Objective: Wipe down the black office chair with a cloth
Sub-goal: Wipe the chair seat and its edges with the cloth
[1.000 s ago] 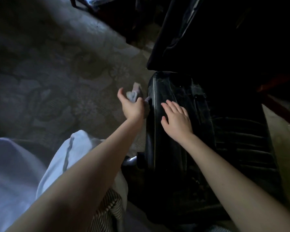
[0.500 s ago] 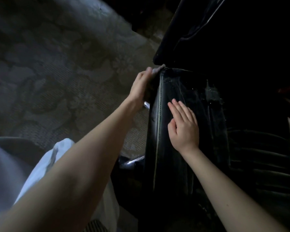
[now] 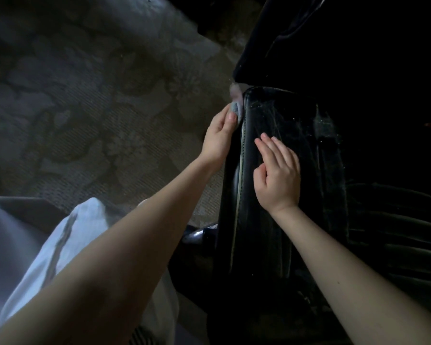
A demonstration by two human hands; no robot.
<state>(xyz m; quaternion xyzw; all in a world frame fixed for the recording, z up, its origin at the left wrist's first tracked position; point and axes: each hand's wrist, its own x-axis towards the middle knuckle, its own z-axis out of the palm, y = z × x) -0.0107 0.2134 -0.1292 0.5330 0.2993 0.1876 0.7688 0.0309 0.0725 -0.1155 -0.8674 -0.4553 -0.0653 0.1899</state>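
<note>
My left hand [image 3: 218,138] pinches a soft crumpled cloth [image 3: 235,109] against the glossy black chair [image 3: 266,220] edge (stitched seam); my right hand [image 3: 278,175] lies flat on it.

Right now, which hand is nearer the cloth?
Left. The left hand holds the cloth against the side of the chair; the right hand lies flat on top, apart from the cloth.

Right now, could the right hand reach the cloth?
Probably yes: the right hand lies flat on the chair, nothing between it and the cloth, though the left hand holds that.
</note>
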